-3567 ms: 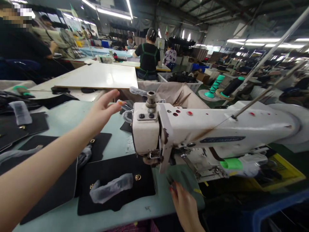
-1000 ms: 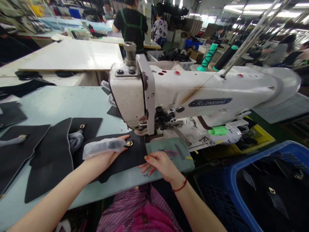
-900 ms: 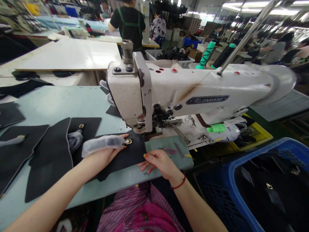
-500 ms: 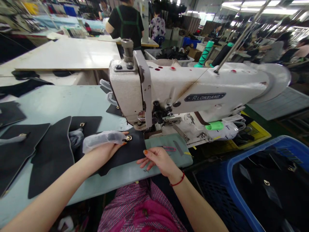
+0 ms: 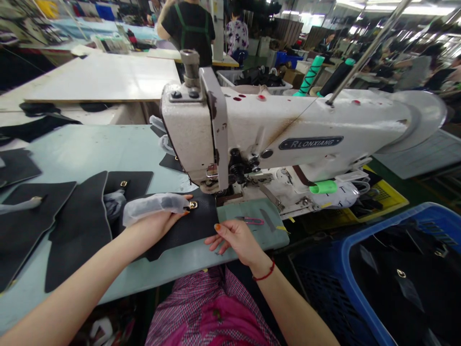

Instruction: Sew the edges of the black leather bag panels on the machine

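Observation:
A black leather panel (image 5: pixel 183 229) with a gold buckle (image 5: pixel 193 205) and a plastic-wrapped strap (image 5: pixel 151 204) lies under the head of a white sewing machine (image 5: pixel 273 134). My left hand (image 5: pixel 158 222) lies flat on the panel under the wrapped strap, fingers stretched toward the buckle. My right hand (image 5: pixel 234 238) pinches the panel's right edge just in front of the needle area. Pink-handled snips (image 5: pixel 250 220) rest on the table to the right of that hand.
More black panels (image 5: pixel 79 221) lie on the pale green table (image 5: pixel 90 154) to the left. A blue crate (image 5: pixel 392 278) with black pieces stands at right. Behind are a white board table (image 5: pixel 104 79), thread cones (image 5: pixel 309 77) and people working at the back.
Since 3.6 s ago both hands came down onto the black panel and brought it under the machine head. Over the last second the panel crept slightly toward the needle; the hands hardly moved.

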`<state>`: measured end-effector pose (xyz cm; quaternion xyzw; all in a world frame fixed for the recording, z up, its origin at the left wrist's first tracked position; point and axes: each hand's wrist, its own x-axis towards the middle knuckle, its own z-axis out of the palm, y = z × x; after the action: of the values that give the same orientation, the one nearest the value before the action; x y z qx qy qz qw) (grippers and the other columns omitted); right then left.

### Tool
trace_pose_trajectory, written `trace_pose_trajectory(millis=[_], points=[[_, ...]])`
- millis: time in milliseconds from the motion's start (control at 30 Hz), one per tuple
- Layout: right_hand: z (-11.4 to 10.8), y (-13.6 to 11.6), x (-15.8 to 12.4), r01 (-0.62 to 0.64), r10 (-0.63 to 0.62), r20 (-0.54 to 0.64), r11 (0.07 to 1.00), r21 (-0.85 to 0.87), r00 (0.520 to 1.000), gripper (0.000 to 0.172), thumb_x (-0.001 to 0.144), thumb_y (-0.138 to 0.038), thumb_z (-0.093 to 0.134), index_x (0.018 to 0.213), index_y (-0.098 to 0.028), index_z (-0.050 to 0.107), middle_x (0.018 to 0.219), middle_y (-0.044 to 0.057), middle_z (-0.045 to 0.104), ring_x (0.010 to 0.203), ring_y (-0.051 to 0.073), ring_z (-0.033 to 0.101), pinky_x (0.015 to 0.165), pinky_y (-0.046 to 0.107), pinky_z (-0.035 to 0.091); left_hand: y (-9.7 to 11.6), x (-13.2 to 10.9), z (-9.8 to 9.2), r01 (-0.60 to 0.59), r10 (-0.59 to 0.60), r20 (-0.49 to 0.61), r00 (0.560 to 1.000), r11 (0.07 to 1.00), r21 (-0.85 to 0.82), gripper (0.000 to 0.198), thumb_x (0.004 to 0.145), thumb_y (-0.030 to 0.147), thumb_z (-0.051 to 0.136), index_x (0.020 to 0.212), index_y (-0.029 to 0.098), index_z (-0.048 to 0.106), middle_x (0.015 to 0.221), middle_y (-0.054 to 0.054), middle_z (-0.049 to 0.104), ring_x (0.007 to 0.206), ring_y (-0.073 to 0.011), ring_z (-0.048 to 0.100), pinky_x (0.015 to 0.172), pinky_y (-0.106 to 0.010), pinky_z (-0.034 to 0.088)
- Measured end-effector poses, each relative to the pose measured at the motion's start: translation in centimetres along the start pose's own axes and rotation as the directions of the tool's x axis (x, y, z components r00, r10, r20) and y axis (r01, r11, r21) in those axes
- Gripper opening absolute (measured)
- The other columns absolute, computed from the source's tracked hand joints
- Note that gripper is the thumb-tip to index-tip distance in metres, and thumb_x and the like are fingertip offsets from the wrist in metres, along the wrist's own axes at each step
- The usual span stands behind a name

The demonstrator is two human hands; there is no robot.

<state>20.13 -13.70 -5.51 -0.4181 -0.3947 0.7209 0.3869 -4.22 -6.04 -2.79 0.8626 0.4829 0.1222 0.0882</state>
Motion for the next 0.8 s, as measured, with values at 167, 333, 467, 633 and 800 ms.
trace_pose_trajectory(millis=[167,333,467,633,800], points=[[0.4,1.1,0.1,0.098,-0.114,-0.087,0.982,-0.163,0.99,0.05,0.087,-0.06,0.053,0.073,-0.012,0.061,0.071,0.008,0.071,0.057,0.012,0.064,0.048,0.018,0.046,-0.2,-0.2,0.1,-0.011,0.012,-0.006,1.0,1.0,0.026,0.053,0.094,0.052,0.039,0.135,0.022,0.053,0.128,-0.013,0.063,0.114,-0.0312,0.062,0.101,-0.046,0.045],[0.2,3.2,0.8,0.175,-0.24,-0.174,0.93,-0.322,0.955,0.046,0.091,-0.054,0.051,0.068,-0.014,0.059,0.059,0.002,0.063,0.051,0.008,0.057,0.052,0.018,0.044,-0.2,0.0,0.8,-0.077,0.077,-0.018,0.997,0.996,-0.037,0.045,0.095,0.035,0.035,0.128,0.015,0.057,0.131,-0.011,0.062,0.117,-0.0222,0.061,0.105,-0.035,0.045],[-0.2,3.6,1.0,0.196,-0.271,-0.16,0.906,-0.374,0.949,0.044,0.093,-0.049,0.05,0.066,-0.015,0.058,0.058,0.001,0.061,0.052,0.008,0.056,0.052,0.019,0.043,0.1,0.1,0.8,-0.084,0.084,0.013,0.996,0.996,0.022,0.044,0.09,0.024,0.033,0.123,0.015,0.061,0.135,-0.008,0.06,0.123,-0.021,0.057,0.11,-0.035,0.041],[-0.2,3.2,0.6,0.195,-0.265,-0.157,0.913,-0.358,0.951,0.046,0.093,-0.049,0.05,0.064,-0.015,0.058,0.057,0.0,0.06,0.052,0.008,0.054,0.052,0.019,0.043,0.2,-0.2,0.7,-0.048,0.037,0.1,0.994,0.993,0.11,0.048,0.088,0.02,0.031,0.127,0.016,0.058,0.141,-0.005,0.054,0.129,-0.0198,0.051,0.115,-0.036,0.033],[-0.1,2.9,0.5,0.154,-0.211,-0.156,0.937,-0.313,0.965,0.048,0.092,-0.053,0.05,0.063,-0.015,0.057,0.056,0.0,0.059,0.05,0.008,0.053,0.052,0.019,0.043,-0.6,-0.7,1.7,-0.093,0.091,0.021,0.996,0.994,0.065,0.046,0.09,0.021,0.03,0.125,0.018,0.06,0.139,-0.006,0.056,0.128,-0.0213,0.052,0.114,-0.038,0.035]])
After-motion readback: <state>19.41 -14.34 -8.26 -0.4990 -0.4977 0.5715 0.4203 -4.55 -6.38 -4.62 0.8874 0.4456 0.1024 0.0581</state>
